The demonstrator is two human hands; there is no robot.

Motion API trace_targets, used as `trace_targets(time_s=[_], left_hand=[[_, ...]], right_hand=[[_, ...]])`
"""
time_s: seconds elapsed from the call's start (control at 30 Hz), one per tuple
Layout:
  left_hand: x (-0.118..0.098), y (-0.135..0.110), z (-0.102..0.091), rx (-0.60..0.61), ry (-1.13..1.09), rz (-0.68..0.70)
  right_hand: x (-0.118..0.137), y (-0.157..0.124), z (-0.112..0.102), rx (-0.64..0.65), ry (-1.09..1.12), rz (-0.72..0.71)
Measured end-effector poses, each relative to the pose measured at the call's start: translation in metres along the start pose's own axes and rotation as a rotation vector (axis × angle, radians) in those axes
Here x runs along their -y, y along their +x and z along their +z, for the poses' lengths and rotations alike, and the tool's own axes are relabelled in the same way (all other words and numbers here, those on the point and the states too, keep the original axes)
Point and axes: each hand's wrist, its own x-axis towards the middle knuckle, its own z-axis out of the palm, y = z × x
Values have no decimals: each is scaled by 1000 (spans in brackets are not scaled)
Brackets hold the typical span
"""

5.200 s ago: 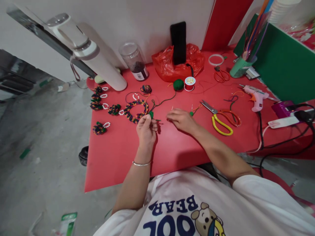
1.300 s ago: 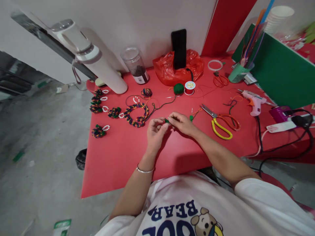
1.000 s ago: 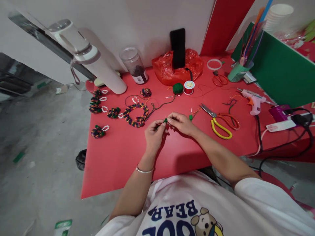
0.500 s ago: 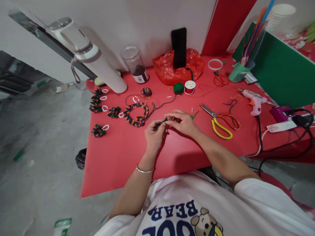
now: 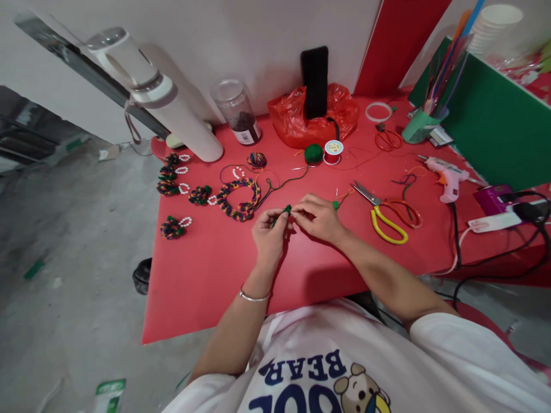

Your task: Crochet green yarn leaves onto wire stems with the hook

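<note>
Between thumb and fingers, my left hand (image 5: 270, 229) pinches a small dark green yarn piece (image 5: 287, 209). My right hand (image 5: 317, 217) is closed in a pinch just to its right, fingertips by the piece's edge; what they grip is too small to make out. Up and left of my hands lies a multicoloured yarn braid (image 5: 238, 200) bent into a ring, with a dark strand trailing from it. Beyond are a green yarn ball (image 5: 313, 153), a multicoloured yarn ball (image 5: 257, 160) and a red thread spool (image 5: 333, 151). A small green bit (image 5: 335, 205) with orange thread lies right of my right hand.
Scissors with yellow and red handles (image 5: 384, 212) lie to the right, before a pink glue gun (image 5: 447, 176) and its cables. Several yarn pompoms with bead loops (image 5: 172, 228) line the left. A white bottle (image 5: 189, 126), a jar (image 5: 238, 115) and a phone (image 5: 314, 83) stand behind.
My right hand's fingers have drawn slightly back from the green piece, and more of it shows. My left hand keeps its hold. The view has shifted very slightly.
</note>
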Motion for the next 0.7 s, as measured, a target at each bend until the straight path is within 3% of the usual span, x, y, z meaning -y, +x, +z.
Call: trace_targets(time_s=[0.33, 0.7], left_hand=[[-1, 1, 0, -43, 1, 42], [1, 0, 0, 52, -45, -6]], right_hand=[[0, 1, -1, -53, 20, -36], [-2, 5, 0, -45, 66, -13]])
